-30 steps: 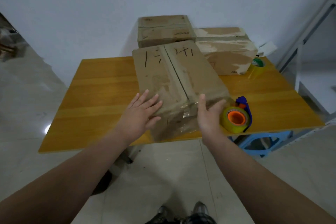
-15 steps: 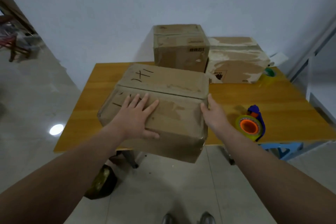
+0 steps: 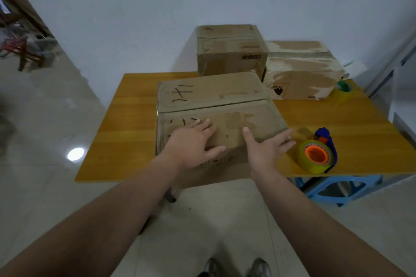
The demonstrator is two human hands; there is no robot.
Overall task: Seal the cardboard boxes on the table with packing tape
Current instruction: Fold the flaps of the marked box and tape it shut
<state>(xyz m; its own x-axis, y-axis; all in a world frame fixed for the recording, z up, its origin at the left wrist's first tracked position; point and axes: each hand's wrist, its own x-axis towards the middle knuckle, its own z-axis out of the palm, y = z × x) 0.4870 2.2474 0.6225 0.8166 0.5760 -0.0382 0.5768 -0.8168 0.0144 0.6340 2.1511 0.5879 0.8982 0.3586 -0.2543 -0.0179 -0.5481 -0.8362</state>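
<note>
Both with fingers [image 3: 206, 125] splayed: left hand [image 3: 191, 148] steadies the scribbled box [image 3: 225, 99]; right hand [image 3: 265, 153] next needs the tape dispenser [image 3: 316, 156] at three o'clock.

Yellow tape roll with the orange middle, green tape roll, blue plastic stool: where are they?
Yellow tape roll with the orange middle [image 3: 313, 168]: head view, yellow outer band.
Green tape roll [image 3: 340, 85]: head view, top rim.
Blue plastic stool [image 3: 337, 180]: head view, top bar.

A blue plastic stool [image 3: 337, 189] is sitting at four o'clock on the glossy tiled floor [image 3: 45, 119], and a reddish wooden chair [image 3: 20, 51] is standing far off at ten o'clock.
</note>
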